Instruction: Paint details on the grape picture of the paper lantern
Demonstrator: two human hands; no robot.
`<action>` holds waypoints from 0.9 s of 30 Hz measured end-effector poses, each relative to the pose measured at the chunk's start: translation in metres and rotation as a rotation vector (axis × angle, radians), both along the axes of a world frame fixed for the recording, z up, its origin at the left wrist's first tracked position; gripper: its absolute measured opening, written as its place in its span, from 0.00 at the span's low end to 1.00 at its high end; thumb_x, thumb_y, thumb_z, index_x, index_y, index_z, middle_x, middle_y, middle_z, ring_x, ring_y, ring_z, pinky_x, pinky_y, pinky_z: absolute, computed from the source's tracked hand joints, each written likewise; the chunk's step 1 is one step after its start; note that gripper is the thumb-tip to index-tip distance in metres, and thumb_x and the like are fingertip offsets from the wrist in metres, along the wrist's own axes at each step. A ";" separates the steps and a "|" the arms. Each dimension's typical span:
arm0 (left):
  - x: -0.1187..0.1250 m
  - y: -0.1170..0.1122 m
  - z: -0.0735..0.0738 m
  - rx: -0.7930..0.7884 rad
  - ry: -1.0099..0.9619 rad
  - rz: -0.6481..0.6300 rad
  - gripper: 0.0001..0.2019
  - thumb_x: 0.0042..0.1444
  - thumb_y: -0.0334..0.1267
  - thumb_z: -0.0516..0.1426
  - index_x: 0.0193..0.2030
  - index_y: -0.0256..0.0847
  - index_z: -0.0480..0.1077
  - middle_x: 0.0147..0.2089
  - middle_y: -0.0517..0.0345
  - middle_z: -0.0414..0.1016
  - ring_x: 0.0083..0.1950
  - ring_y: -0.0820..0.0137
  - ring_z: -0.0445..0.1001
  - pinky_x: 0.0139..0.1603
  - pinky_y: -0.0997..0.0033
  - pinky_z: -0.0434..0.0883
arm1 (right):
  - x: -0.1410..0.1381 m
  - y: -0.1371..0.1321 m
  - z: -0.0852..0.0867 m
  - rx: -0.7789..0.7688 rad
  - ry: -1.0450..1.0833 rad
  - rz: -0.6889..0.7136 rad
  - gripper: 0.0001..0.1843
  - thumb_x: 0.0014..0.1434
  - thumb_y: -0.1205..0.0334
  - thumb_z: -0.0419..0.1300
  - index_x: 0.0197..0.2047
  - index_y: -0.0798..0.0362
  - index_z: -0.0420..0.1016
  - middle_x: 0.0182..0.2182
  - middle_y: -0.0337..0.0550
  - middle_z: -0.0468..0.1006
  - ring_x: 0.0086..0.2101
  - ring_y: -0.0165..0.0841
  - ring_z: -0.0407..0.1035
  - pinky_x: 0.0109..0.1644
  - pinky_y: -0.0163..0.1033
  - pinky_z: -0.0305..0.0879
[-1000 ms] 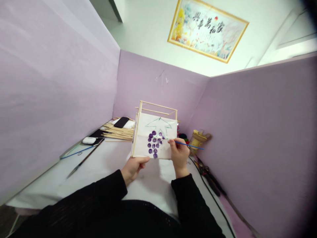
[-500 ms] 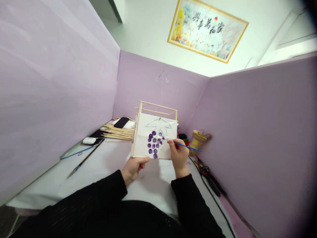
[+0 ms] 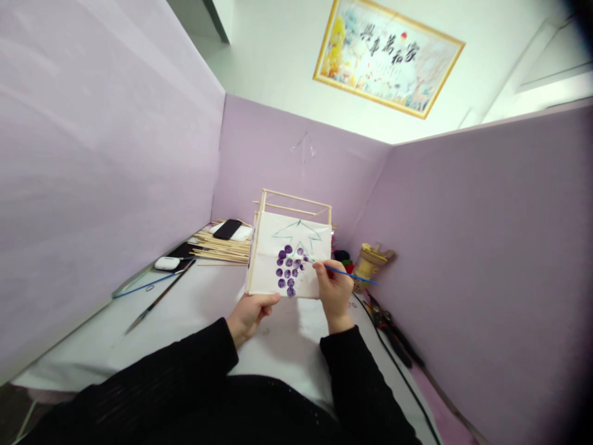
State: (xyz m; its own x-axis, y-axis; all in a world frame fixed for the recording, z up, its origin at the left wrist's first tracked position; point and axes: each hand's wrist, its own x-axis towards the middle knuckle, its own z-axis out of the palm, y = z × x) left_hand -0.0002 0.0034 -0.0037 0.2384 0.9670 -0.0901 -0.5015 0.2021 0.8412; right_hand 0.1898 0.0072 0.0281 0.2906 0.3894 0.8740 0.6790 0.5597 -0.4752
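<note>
A box-shaped lantern frame of thin wooden sticks [image 3: 296, 201] stands tilted on the white tabletop. Its near face is white paper [image 3: 266, 272] painted with a bunch of purple grapes [image 3: 288, 269] and a green leaf outline. My left hand [image 3: 250, 314] grips the lantern's lower left corner, fingers curled under the edge. My right hand [image 3: 334, 289] pinches a thin blue paintbrush [image 3: 354, 275], its tip touching the paper just right of the grapes.
A pile of wooden sticks [image 3: 221, 248], a black phone [image 3: 227, 228] and a white earbud case [image 3: 167, 262] lie at the back left. Two more brushes [image 3: 155, 290] lie on the left. A yellow figurine [image 3: 369, 259] and black pliers [image 3: 389, 324] sit at the right. Purple partition walls surround the table.
The right hand and its brush have shifted very slightly on the paper near the grapes. The left hand and lantern have stayed put.
</note>
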 end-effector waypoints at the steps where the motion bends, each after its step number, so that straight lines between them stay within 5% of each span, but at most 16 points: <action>1: 0.000 0.000 0.000 0.001 -0.002 0.001 0.12 0.30 0.31 0.67 0.23 0.35 0.70 0.19 0.65 0.65 0.18 0.81 0.57 0.19 0.77 0.54 | 0.000 0.000 0.000 0.003 -0.001 -0.002 0.11 0.58 0.54 0.61 0.30 0.54 0.73 0.25 0.38 0.75 0.26 0.30 0.68 0.32 0.36 0.64; 27: 0.000 0.001 -0.001 -0.001 -0.010 -0.004 0.13 0.30 0.31 0.68 0.25 0.34 0.70 0.20 0.65 0.66 0.18 0.81 0.57 0.18 0.77 0.54 | -0.002 0.000 -0.002 0.028 -0.001 0.002 0.09 0.58 0.57 0.60 0.31 0.53 0.73 0.26 0.39 0.75 0.27 0.31 0.69 0.34 0.37 0.65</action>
State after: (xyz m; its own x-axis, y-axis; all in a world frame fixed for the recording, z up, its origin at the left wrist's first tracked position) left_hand -0.0005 0.0042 -0.0049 0.2431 0.9659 -0.0889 -0.5095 0.2051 0.8357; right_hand 0.1876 0.0075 0.0265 0.2889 0.3657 0.8847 0.6785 0.5737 -0.4587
